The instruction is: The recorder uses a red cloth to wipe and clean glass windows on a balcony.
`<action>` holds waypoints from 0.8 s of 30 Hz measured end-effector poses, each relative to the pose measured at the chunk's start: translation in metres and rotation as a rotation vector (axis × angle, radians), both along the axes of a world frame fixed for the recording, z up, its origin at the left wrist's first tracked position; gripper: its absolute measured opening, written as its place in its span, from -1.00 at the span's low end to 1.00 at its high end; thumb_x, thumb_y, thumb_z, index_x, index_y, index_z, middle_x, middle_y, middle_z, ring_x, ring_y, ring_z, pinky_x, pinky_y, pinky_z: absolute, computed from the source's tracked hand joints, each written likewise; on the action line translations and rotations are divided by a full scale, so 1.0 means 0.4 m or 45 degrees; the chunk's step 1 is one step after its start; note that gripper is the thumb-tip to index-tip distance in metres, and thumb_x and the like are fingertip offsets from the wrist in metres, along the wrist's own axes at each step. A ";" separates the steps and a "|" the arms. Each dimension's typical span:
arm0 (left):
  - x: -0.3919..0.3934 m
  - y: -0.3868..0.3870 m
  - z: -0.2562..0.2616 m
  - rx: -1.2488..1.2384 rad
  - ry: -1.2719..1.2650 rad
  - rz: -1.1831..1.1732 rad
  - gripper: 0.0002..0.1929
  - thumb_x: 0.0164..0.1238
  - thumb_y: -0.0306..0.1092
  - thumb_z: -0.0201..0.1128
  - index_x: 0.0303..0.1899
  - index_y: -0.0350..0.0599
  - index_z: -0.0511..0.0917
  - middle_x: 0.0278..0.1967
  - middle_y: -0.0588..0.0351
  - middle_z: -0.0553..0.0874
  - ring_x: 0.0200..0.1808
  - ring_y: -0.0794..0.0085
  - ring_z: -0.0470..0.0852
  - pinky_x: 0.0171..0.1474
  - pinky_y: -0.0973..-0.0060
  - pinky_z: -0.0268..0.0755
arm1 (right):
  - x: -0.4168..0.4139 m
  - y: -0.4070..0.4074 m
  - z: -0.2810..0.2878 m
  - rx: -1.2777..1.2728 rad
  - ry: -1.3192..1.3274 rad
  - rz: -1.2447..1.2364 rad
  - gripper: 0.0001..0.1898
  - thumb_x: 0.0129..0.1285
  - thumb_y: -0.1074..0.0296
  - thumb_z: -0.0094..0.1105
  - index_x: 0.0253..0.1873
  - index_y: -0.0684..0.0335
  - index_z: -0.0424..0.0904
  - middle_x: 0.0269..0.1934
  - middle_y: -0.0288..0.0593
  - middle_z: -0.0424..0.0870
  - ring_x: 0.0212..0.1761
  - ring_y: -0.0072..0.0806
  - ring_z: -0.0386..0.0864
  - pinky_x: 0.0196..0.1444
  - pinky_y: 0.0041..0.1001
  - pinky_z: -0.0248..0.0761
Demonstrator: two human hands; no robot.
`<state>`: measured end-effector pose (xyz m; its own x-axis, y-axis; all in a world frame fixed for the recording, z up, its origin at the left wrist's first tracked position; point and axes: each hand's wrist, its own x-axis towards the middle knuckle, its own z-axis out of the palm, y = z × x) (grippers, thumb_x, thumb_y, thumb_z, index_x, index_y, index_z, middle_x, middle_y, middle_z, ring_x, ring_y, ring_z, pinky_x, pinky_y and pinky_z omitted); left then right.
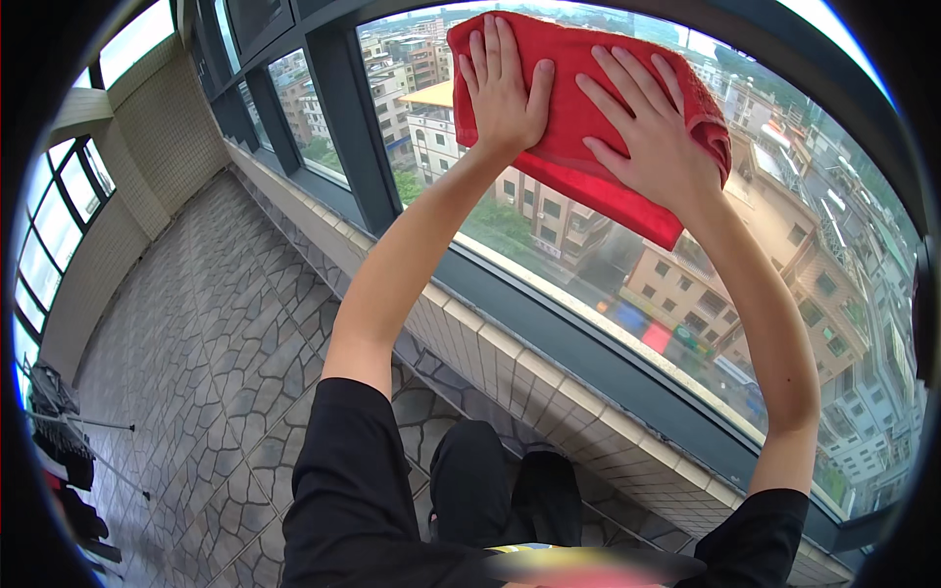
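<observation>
A red cloth [566, 55] lies spread against a large window pane [485, 206], held there by both of my hands. My left hand [507, 103] presses flat on its left part, thumb apart from the fingers. On the right part, my right hand [650, 140] rests with its fingers spread. The cloth's lower edge hangs down below my hands in a loose fold, and its right edge is bunched beside my right wrist. Both arms reach up and forward to the glass. Buildings and a street show far below through the pane.
Under the pane runs a dark metal window frame [544, 305] above a low tiled wall [514, 353]. The stone-patterned floor [191, 316] stretches away to the left. A rack [95, 425] with dark items hanging near it stands at the left rim. My legs [470, 478] are close to the wall.
</observation>
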<state>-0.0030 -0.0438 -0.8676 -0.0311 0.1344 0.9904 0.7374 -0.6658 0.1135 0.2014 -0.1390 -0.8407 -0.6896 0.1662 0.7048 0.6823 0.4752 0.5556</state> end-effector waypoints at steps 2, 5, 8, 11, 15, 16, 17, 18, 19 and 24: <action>-0.063 0.045 0.039 0.075 0.010 0.030 -0.26 0.63 0.04 -0.06 0.61 -0.25 0.04 0.62 -0.23 0.09 0.63 -0.21 -0.01 0.62 -0.06 -0.28 | -0.061 0.053 0.027 0.031 0.010 0.013 -0.30 0.34 0.09 0.25 0.53 0.17 0.32 0.62 0.02 0.11 0.67 -0.15 0.00 0.70 -0.02 -0.24; -0.154 0.096 0.076 0.061 0.021 0.014 -0.26 0.62 0.02 -0.03 0.62 -0.22 0.03 0.63 -0.18 0.08 0.64 -0.18 -0.02 0.62 -0.05 -0.27 | -0.155 0.118 0.062 0.080 0.064 0.036 -0.29 0.32 0.11 0.31 0.55 0.06 0.33 0.62 -0.01 0.15 0.66 -0.14 0.05 0.67 -0.07 -0.12; -0.233 0.144 0.074 0.104 0.054 0.087 -0.28 0.64 0.02 -0.05 0.61 -0.24 0.05 0.62 -0.20 0.10 0.63 -0.18 0.00 0.62 -0.04 -0.26 | -0.236 0.157 0.090 0.096 0.023 0.040 -0.31 0.33 0.12 0.30 0.53 0.06 0.35 0.61 0.00 0.15 0.66 -0.13 0.05 0.68 -0.07 -0.13; -0.281 0.180 0.065 0.134 -0.063 -0.081 -0.26 0.59 0.07 -0.02 0.59 -0.22 0.13 0.61 -0.23 0.13 0.64 -0.17 0.02 0.62 -0.06 -0.30 | -0.283 0.205 0.100 0.100 -0.059 0.039 -0.27 0.34 0.18 0.28 0.58 0.02 0.25 0.65 -0.06 0.08 0.68 -0.15 0.01 0.68 -0.12 -0.07; -0.357 0.271 0.040 0.139 -0.172 -0.061 -0.28 0.62 0.09 -0.08 0.60 -0.17 0.13 0.61 -0.21 0.13 0.63 -0.14 0.04 0.63 -0.03 -0.30 | -0.374 0.277 0.102 -0.060 -0.219 -0.103 -0.21 0.41 -0.10 0.08 0.56 0.35 0.21 0.63 0.34 -0.11 0.70 0.20 -0.27 0.69 0.10 -0.38; -0.415 0.301 0.050 0.179 -0.090 0.066 -0.30 0.64 0.06 -0.08 0.60 -0.19 0.11 0.61 -0.21 0.14 0.63 -0.14 0.03 0.63 -0.01 -0.28 | -0.410 0.301 0.104 -0.010 -0.214 -0.080 -0.20 0.41 -0.10 0.06 0.56 0.35 0.20 0.63 0.33 -0.11 0.70 0.19 -0.27 0.69 0.09 -0.37; -0.451 0.328 0.062 0.204 -0.020 0.171 -0.31 0.66 0.02 -0.07 0.60 -0.21 0.09 0.61 -0.21 0.14 0.63 -0.15 0.02 0.63 0.01 -0.25 | -0.426 0.316 0.106 0.025 -0.223 -0.077 -0.20 0.42 -0.11 0.05 0.56 0.35 0.20 0.63 0.33 -0.11 0.70 0.18 -0.26 0.69 0.08 -0.36; -0.476 0.328 0.064 0.182 -0.049 0.146 -0.32 0.67 0.02 -0.09 0.60 -0.19 0.10 0.60 -0.21 0.16 0.64 -0.12 0.02 0.63 0.04 -0.23 | -0.450 0.330 0.103 0.049 -0.226 -0.095 -0.21 0.42 -0.11 0.05 0.57 0.34 0.20 0.64 0.31 -0.11 0.70 0.18 -0.27 0.70 0.06 -0.34; -0.495 0.332 0.082 0.173 -0.079 0.111 -0.33 0.68 0.02 -0.10 0.60 -0.17 0.11 0.60 -0.21 0.17 0.64 -0.10 0.03 0.63 0.07 -0.20 | -0.475 0.345 0.115 0.087 -0.229 -0.127 -0.21 0.42 -0.11 0.04 0.57 0.33 0.19 0.64 0.29 -0.11 0.71 0.18 -0.27 0.70 0.03 -0.32; -0.588 0.418 0.047 0.187 -0.110 0.127 -0.35 0.71 0.05 -0.17 0.61 -0.13 0.10 0.61 -0.19 0.15 0.64 -0.08 0.05 0.63 0.12 -0.13 | -0.563 0.423 0.086 0.134 -0.193 -0.130 -0.24 0.43 -0.10 0.05 0.58 0.25 0.22 0.66 0.16 -0.09 0.71 0.13 -0.25 0.69 -0.03 -0.15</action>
